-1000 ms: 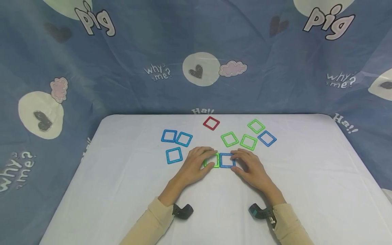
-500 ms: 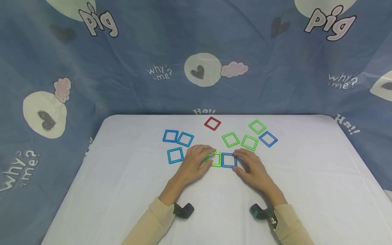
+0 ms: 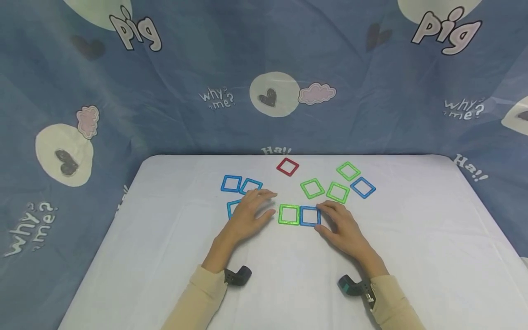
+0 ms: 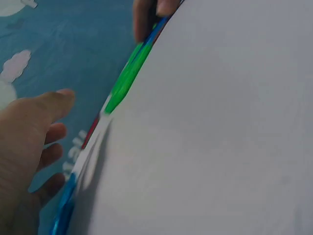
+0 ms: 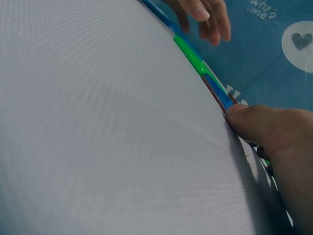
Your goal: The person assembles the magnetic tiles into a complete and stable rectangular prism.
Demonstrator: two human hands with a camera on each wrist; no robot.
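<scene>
A green square magnetic tile [image 3: 289,214] lies flat on the table, its right side against a blue square magnetic tile [image 3: 310,216]. My right hand [image 3: 340,227] holds the blue tile by its right side, thumb at the near corner and index finger at the far one. In the right wrist view the thumb [image 5: 244,117] presses at the tile's edge. My left hand [image 3: 249,214] is apart from the green tile, to its left, fingers spread and holding nothing. It partly covers two other blue tiles [image 3: 250,181] in the head view.
A red tile [image 3: 287,167] lies at the back. Behind my right hand are several green tiles [image 3: 312,188] and a blue tile [image 3: 363,187]. Another blue tile [image 3: 231,183] is at the back left. A printed blue cloth [image 3: 185,123] hangs behind the white table [image 3: 165,229].
My left hand has let go of the green tile and moved left, over the blue tiles. The right hand stays at the blue tile.
</scene>
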